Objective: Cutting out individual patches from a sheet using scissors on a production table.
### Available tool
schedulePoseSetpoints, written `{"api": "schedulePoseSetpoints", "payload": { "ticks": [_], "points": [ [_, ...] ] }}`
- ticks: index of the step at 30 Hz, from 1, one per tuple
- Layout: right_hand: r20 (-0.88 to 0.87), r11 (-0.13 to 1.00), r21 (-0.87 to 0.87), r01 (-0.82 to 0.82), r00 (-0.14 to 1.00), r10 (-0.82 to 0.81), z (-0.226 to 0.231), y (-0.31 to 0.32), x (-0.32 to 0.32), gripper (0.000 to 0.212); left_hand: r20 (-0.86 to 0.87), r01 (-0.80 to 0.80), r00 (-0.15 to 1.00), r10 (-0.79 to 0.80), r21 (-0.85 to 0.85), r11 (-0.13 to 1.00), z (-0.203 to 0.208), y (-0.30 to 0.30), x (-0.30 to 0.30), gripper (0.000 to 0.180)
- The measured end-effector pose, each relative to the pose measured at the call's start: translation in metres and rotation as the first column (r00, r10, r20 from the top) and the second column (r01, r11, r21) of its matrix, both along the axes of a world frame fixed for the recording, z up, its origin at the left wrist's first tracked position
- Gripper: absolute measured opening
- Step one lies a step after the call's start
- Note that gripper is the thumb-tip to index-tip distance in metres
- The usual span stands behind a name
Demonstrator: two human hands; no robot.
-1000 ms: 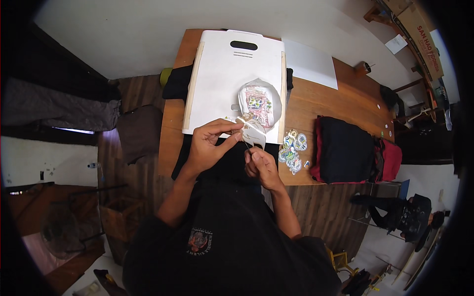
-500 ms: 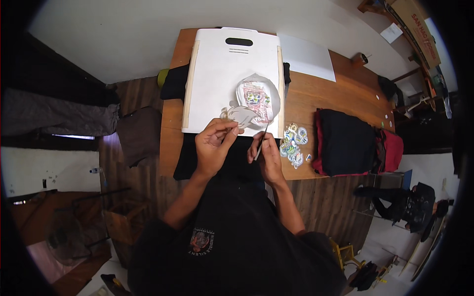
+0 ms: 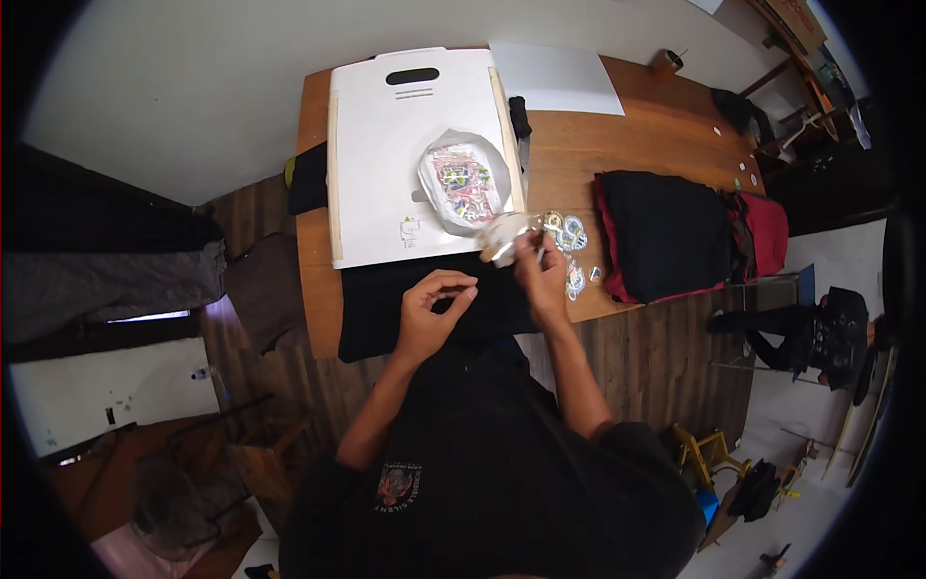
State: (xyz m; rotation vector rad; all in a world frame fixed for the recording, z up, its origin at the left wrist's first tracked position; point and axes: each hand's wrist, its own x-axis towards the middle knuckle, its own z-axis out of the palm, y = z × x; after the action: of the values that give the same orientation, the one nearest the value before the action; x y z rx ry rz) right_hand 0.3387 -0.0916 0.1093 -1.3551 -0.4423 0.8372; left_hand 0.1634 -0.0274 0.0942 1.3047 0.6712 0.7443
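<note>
My right hand (image 3: 543,280) grips a pale, shiny cut-out sticker (image 3: 503,237) by its edge, just off the near right corner of a white board (image 3: 376,164). Whether a thin tool is also in that hand cannot be made out. My left hand (image 3: 432,314) is curled in a pinch over black cloth (image 3: 386,294), with nothing visible in it. On the board sits an opened white bag (image 3: 497,166) with colourful printed scraps inside. Several small cut-out stickers (image 3: 571,234) lie on the wooden table beside my right hand.
Folded black and red clothes (image 3: 656,236) are stacked on the table (image 3: 569,154) to the right. A white sheet (image 3: 555,82) lies at the back, with a brown cup (image 3: 667,64) beyond it. A wall stands behind the table.
The cut-out has passed from my left hand to my right, which has moved right toward the loose stickers. My left hand has drawn back from the board. The whole view has shifted and turned slightly.
</note>
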Motion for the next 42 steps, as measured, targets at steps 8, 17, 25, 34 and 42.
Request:
{"api": "schedulePoseSetpoints", "payload": {
  "ticks": [8, 17, 25, 34, 42],
  "points": [
    [0.401, 0.960, -0.179, 0.214, 0.907, -0.127, -0.131, -0.073, 0.126, 0.014, -0.548, 0.399, 0.771, -0.324, 0.018, 0.917, -0.036, -0.006, -0.059, 0.016],
    [0.553, 0.881, -0.364, 0.303, 0.831, -0.058, -0.233, -0.107, 0.156, 0.028, -0.900, 0.651, 0.307, -0.311, -0.040, 0.758, -0.085, -0.019, -0.092, 0.035],
    [0.475, 0.866, -0.416, 0.276, 0.879, -0.051, -0.214, -0.164, 0.129, 0.025, -0.526, 0.012, 0.517, 0.675, 0.793, 0.609, -0.140, 0.009, -0.081, 0.060],
    [0.403, 0.842, -0.525, 0.125, 0.908, 0.117, -0.200, -0.170, 0.095, 0.026, -0.784, 0.828, 0.260, -0.564, -0.119, 0.548, -0.153, -0.072, -0.163, 0.037],
    [0.371, 0.897, -0.442, 0.000, 0.911, 0.182, -0.191, -0.134, 0.070, 0.019, -0.786, 0.406, 0.456, 0.418, 0.602, 0.688, -0.185, -0.034, -0.079, 0.057]
  ]
}}
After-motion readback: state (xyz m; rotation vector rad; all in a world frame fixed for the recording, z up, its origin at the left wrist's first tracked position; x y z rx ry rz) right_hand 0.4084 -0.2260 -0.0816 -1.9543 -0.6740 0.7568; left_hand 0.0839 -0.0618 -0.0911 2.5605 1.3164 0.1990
